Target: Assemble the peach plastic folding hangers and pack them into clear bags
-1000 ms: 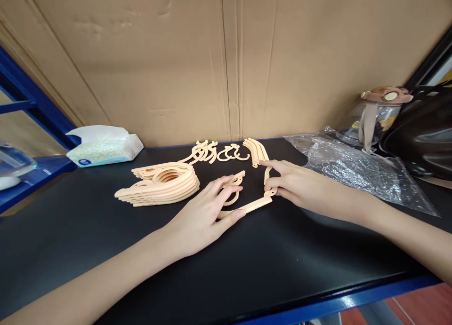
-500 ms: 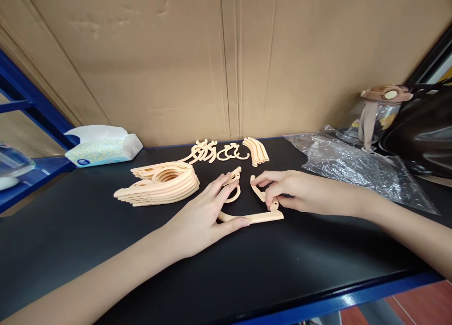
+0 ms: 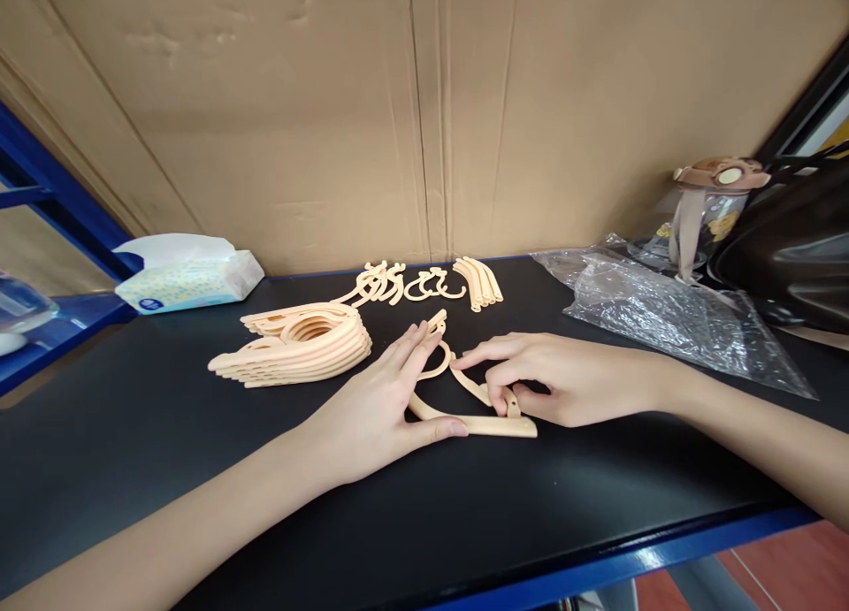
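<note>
Curved piece [image 3: 468, 385] swung leftward; now slants far-left to near-right, right hand [image 3: 567, 379] nearer, gripping its near end; left hand [image 3: 368, 408] spread, pressing pale bar [image 3: 502, 426].

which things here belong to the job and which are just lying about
Seem part of the job:
- jointed piece under left hand, gripped by right hand
- stacked pieces
- loose hooks
- curved strips

Seem just lying about:
- tissue pack
- clear plastic
- bottle
</note>
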`<state>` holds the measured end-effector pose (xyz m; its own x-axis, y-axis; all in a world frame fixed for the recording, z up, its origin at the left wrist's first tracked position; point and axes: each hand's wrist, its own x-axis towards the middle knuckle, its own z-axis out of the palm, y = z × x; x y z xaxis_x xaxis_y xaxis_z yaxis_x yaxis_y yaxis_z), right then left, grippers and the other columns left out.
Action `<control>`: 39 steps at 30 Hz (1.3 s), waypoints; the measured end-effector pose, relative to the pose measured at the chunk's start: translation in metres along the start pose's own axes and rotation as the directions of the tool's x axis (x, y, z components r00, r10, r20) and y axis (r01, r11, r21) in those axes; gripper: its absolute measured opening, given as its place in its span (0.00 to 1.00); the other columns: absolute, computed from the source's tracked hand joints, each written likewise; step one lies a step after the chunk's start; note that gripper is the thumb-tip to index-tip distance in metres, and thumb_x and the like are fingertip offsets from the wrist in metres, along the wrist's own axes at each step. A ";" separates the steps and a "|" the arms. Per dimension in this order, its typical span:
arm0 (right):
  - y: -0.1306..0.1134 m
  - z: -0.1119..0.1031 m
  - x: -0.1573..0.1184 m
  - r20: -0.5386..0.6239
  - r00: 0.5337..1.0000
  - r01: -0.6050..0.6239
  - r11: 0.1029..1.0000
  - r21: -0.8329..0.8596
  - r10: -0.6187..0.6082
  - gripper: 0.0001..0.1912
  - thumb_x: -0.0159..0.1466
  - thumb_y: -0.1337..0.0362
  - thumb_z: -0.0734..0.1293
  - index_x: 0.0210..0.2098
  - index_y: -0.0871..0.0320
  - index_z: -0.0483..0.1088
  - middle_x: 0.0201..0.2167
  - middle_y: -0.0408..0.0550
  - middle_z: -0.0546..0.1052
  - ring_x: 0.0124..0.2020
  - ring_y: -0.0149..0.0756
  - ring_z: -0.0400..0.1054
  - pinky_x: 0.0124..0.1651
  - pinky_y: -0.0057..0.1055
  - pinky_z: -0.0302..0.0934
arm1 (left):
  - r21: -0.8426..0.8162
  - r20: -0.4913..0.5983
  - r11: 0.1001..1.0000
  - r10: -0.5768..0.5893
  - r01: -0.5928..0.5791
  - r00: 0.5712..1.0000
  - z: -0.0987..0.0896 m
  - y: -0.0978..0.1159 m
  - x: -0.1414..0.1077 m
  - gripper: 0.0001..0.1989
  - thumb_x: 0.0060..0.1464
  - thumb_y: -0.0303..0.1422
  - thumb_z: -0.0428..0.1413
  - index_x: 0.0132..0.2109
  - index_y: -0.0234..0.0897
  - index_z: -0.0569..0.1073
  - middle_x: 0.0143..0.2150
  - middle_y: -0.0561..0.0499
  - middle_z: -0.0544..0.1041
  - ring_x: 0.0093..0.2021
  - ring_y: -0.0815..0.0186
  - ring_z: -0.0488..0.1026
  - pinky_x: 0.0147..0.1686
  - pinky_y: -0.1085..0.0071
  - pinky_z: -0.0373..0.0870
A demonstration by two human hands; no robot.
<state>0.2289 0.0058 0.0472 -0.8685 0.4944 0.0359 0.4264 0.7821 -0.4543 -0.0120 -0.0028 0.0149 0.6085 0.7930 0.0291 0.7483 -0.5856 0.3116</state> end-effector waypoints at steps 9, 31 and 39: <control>0.000 0.002 0.001 -0.030 0.999 0.036 0.999 0.040 -0.035 0.14 0.57 0.81 0.59 0.32 0.56 0.69 0.44 0.44 0.75 0.53 0.34 0.65 0.54 0.33 0.58 | 0.002 0.027 1.000 0.001 -0.001 1.000 0.000 -0.001 0.001 0.47 0.52 0.60 0.49 0.68 0.37 0.44 0.71 0.42 0.38 0.70 0.52 0.38 0.64 0.52 0.49; 0.002 0.018 0.007 -0.139 0.986 0.119 0.981 0.156 -0.097 0.07 0.60 0.72 0.68 0.35 0.57 0.68 0.40 0.44 0.71 0.45 0.31 0.63 0.46 0.28 0.60 | -0.022 -0.020 0.998 0.060 -0.060 0.998 -0.004 0.001 0.000 0.45 0.54 0.56 0.50 0.69 0.44 0.39 0.70 0.43 0.49 0.68 0.53 0.48 0.62 0.55 0.55; 0.011 0.020 0.010 -0.269 0.961 0.066 0.998 0.013 -0.060 0.07 0.58 0.72 0.69 0.32 0.57 0.67 0.34 0.41 0.68 0.40 0.31 0.62 0.42 0.27 0.57 | -0.051 -0.045 0.996 0.068 -0.071 0.997 -0.003 0.000 0.000 0.37 0.57 0.53 0.49 0.67 0.45 0.47 0.68 0.44 0.54 0.65 0.50 0.55 0.57 0.56 0.63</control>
<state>0.2197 0.0123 0.0246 -0.7925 0.5303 0.3013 0.3651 0.8082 -0.4620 -0.0123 -0.0023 0.0178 0.6457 0.7579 0.0932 0.6891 -0.6309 0.3564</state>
